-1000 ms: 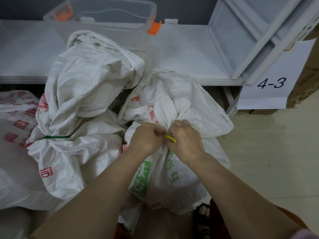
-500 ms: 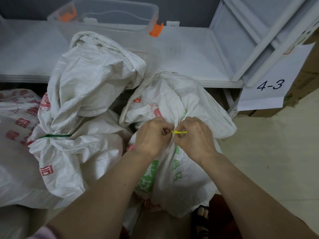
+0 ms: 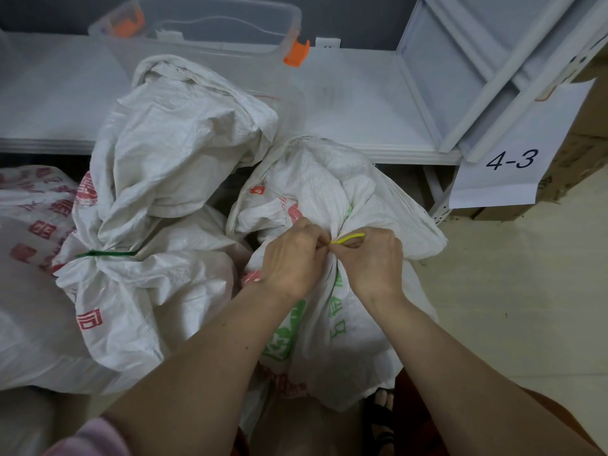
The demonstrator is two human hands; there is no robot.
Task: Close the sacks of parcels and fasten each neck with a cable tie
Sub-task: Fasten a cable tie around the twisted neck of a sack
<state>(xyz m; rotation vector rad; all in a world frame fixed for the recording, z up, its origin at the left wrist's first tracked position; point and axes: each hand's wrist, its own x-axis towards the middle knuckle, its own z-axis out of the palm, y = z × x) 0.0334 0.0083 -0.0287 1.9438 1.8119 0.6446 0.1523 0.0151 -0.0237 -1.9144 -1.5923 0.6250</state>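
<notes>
A white woven sack with green print (image 3: 342,320) stands on the floor in front of me, its neck bunched together. A yellow cable tie (image 3: 348,238) wraps that neck, and its free tail sticks out to the right. My left hand (image 3: 292,255) grips the bunched neck and pinches the tie's head end. My right hand (image 3: 371,258) pinches the tail from the other side. To the left stands a second white sack with red print (image 3: 158,199), its neck cinched by a green cable tie (image 3: 105,254).
A third sack (image 3: 29,245) lies at the far left. Behind the sacks runs a low white shelf (image 3: 345,106) with a clear plastic bin (image 3: 197,31) with orange clips. A paper label "4-3" (image 3: 513,159) hangs at the right. Beige floor (image 3: 526,291) lies to the right.
The yellow tie's tail has come out further to the right between my hands, and both hands have shifted slightly up the sack's neck.
</notes>
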